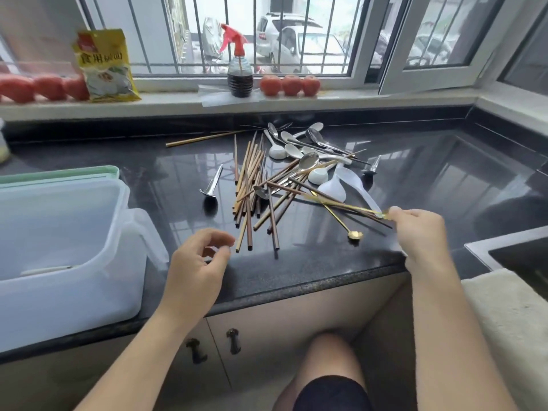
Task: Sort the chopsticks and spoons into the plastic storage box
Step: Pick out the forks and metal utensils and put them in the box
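A heap of brown wooden chopsticks (252, 185) lies in the middle of the dark counter, mixed with white ceramic spoons (292, 151) and metal spoons (308, 160) behind and to the right. The clear plastic storage box (124, 241) stands at the left with one pale utensil inside. My right hand (418, 229) pinches the end of a thin gold spoon (350, 206) at the right of the heap. A second gold spoon (354, 234) lies on the counter just below. Beside the near chopstick ends, my left hand (201, 259) hovers with fingers loosely curled, holding nothing.
A green-rimmed lid (59, 173) lies behind the box. One metal spoon (211, 185) lies apart, left of the heap. A sink (522, 256) and a cloth (504, 315) are at the right. On the sill stand a spray bottle (239, 72), tomatoes (290, 84) and a yellow packet (103, 66).
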`<state>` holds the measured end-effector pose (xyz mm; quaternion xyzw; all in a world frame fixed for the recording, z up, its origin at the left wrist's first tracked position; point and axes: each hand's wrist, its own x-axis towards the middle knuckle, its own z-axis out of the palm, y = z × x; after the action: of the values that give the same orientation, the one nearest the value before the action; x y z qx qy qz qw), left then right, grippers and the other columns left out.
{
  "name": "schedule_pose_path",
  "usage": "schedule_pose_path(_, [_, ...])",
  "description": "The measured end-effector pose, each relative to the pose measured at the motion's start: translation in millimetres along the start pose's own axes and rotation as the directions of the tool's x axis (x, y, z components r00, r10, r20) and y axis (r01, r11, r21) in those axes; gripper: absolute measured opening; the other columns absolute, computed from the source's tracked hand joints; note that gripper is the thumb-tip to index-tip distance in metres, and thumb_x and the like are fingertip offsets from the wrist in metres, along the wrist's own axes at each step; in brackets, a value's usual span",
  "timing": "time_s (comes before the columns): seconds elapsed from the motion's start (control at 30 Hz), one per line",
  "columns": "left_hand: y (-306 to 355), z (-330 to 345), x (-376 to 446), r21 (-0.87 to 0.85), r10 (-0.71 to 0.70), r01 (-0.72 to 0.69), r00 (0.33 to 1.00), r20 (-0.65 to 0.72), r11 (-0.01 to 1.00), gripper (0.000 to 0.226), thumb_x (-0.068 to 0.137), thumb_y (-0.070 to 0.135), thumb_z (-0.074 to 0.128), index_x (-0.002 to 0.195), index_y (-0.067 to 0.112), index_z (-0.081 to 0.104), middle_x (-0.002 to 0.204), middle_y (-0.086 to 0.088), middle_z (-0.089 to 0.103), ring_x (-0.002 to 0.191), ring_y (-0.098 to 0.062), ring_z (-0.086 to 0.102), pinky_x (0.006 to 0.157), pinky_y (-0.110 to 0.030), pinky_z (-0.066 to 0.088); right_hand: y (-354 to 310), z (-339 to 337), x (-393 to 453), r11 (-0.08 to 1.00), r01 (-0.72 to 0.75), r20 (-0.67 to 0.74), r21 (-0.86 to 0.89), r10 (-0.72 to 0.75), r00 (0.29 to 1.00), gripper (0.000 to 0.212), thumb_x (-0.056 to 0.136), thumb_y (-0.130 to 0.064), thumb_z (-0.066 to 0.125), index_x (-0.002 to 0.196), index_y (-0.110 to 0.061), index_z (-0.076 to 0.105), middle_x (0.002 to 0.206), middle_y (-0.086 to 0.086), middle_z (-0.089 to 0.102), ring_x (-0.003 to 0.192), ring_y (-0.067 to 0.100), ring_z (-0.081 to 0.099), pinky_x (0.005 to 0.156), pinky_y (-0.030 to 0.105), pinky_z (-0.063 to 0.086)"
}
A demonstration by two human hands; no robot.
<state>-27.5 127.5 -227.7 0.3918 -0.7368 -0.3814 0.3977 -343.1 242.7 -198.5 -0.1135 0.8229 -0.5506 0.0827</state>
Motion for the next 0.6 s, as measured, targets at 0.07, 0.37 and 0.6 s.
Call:
schedule_pose_path(0.07, [0.8,-2.5,-1.7,-0.077,-0.023,0.025,0.999,0.030,0.997,0.022,0.098,0.004,0.063,0.096,0.024,0.072,0.085,0.009,0.072,0.083,-0.008,0.067,0.077,-0.019,0.053,1.6,-9.4,-11.3,0.993,-0.025,-0.046,0.119,0.030,0.998,0.026,0.082,-0.024,0.060,0.061,-0.013,0.049,0.059,0.000,0.037,0.065,0.022,0.030,0.054,0.031,0.023])
schedule_pose_path(0.37, [48.2,43.7,-34.5,-0.350,-0.132,0.216,0.960,0.248,0.912,0.038,0.107,0.045,0.039,0.116,0.023,0.068,0.095,0.000,0.073,0.087,-0.020,0.068,0.072,-0.033,0.054,-7.5,52.1,-173.9,0.973,0.214,0.340,0.085,-0.230,0.912,0.031,0.100,-0.023,0.050,0.070,-0.016,0.049,0.063,-0.003,0.056,0.057,0.010,0.049,0.058,0.031,0.040])
schedule_pose_path(0.6, [50.2,22.4,-36.4,-0.435,-0.317,0.273,0.948,-0.029,0.858,0.035,0.112,0.022,0.037,0.092,0.006,0.062,0.064,-0.003,0.068,0.059,-0.022,0.065,0.060,-0.030,0.058,0.5,32.1,-105.6,0.793,0.544,0.198,-0.274,-0.507,0.839,0.028,0.100,-0.033,0.056,0.081,-0.013,0.059,0.082,0.004,0.061,0.083,0.029,0.057,0.072,0.041,0.043])
